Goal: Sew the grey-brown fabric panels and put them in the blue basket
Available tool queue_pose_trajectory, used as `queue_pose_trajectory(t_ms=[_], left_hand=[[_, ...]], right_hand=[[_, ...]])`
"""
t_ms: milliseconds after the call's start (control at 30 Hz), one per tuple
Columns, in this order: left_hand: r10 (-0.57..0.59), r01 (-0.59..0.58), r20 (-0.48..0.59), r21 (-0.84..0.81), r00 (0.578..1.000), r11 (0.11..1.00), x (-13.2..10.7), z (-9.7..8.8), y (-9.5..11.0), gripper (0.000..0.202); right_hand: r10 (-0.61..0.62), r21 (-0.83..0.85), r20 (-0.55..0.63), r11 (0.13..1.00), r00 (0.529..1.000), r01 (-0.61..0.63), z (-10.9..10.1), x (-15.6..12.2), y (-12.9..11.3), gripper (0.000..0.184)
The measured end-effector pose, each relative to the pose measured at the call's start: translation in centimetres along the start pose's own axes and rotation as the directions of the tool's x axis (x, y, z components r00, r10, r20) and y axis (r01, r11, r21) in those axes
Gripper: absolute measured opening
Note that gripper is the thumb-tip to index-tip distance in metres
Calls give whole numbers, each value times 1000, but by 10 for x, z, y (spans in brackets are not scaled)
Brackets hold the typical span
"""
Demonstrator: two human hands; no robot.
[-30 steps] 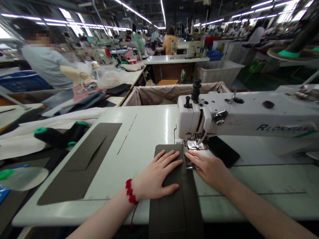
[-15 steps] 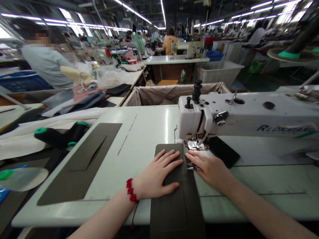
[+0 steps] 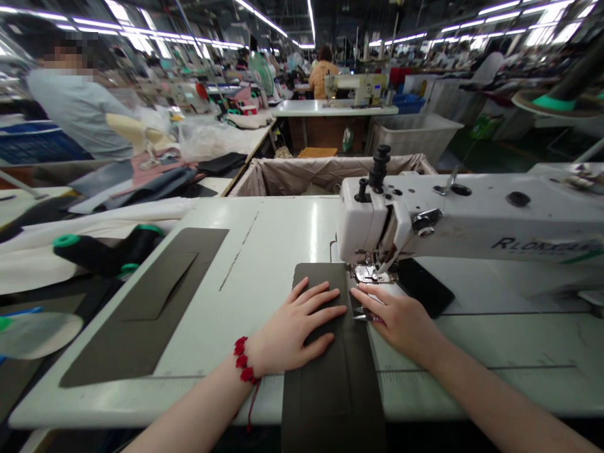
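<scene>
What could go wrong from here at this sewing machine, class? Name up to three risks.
The right hand sits very near the presser foot, so its fingertips might get caught if the machine runs. The small metal snips under those fingers could nick the dark olive fabric panel. That panel also hangs over the table's front edge, so its weight might pull it askew despite the left hand pressing it flat.

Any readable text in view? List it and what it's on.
"RLON..." in dark letters on the white sewing machine arm; the rest of the word is too blurred to read.
Scale marks on the pale table top: too small to read.
Nothing else is legible.
</scene>
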State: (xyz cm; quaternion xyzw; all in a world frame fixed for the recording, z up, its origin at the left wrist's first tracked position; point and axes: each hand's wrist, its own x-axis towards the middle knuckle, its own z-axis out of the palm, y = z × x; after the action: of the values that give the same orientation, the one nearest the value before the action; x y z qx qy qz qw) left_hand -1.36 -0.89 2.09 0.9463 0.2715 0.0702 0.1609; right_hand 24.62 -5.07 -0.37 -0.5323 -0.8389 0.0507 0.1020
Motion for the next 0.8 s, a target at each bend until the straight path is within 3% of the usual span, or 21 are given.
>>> queue_pose_trajectory(t_ms=[167, 800], left_hand=[[10, -12, -46, -28, 999, 1000, 0, 0, -1, 50], [-4, 2, 28, 75, 1000, 997, 2, 1, -2, 52]], right_hand=[[3, 2, 1, 1000, 1000, -3, 0, -1, 1, 57], [0, 3, 3, 1000, 1000, 0, 0, -1, 1, 55]])
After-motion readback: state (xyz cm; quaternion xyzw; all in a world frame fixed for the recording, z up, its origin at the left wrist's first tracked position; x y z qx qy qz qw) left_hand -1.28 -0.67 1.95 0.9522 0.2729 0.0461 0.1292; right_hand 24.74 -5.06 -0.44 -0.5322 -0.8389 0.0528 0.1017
